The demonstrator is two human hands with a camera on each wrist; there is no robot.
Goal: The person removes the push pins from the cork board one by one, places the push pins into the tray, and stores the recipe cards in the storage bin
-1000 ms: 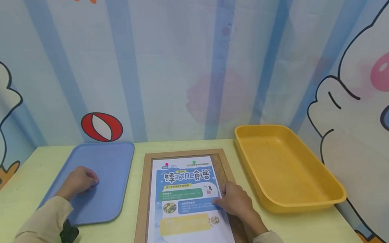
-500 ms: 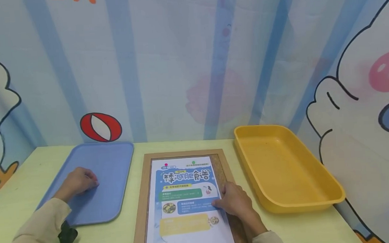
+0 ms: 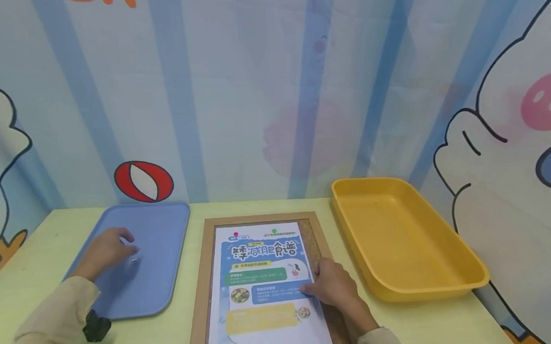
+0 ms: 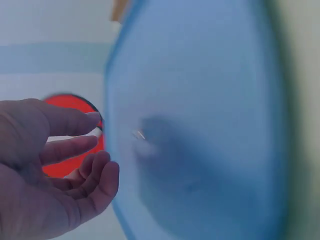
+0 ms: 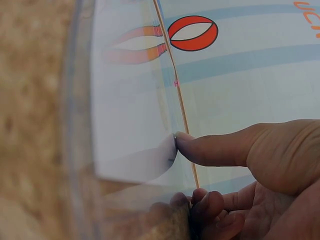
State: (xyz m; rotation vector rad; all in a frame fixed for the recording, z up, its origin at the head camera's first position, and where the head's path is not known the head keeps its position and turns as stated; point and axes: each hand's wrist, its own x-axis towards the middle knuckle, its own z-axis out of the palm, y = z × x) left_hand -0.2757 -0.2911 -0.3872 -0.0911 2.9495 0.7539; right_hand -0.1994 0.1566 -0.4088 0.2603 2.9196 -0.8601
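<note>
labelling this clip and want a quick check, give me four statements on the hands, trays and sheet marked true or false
1. The right hand touches the printed sheet. True.
2. The printed sheet lies in the yellow tray. False: it lies on the framed board.
3. A small shiny object lies on the blue tray. True.
4. The left hand is above the yellow tray. False: the left hand is above the blue tray.

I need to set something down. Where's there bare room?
Bare: inside the yellow plastic tray, and a narrow strip of pale green tabletop between the blue rectangular tray and the wood-framed board. Crowded: the blue tray's middle, the left hand near a tiny shiny piece, and the board, under a white printed sheet and the right hand.
</note>
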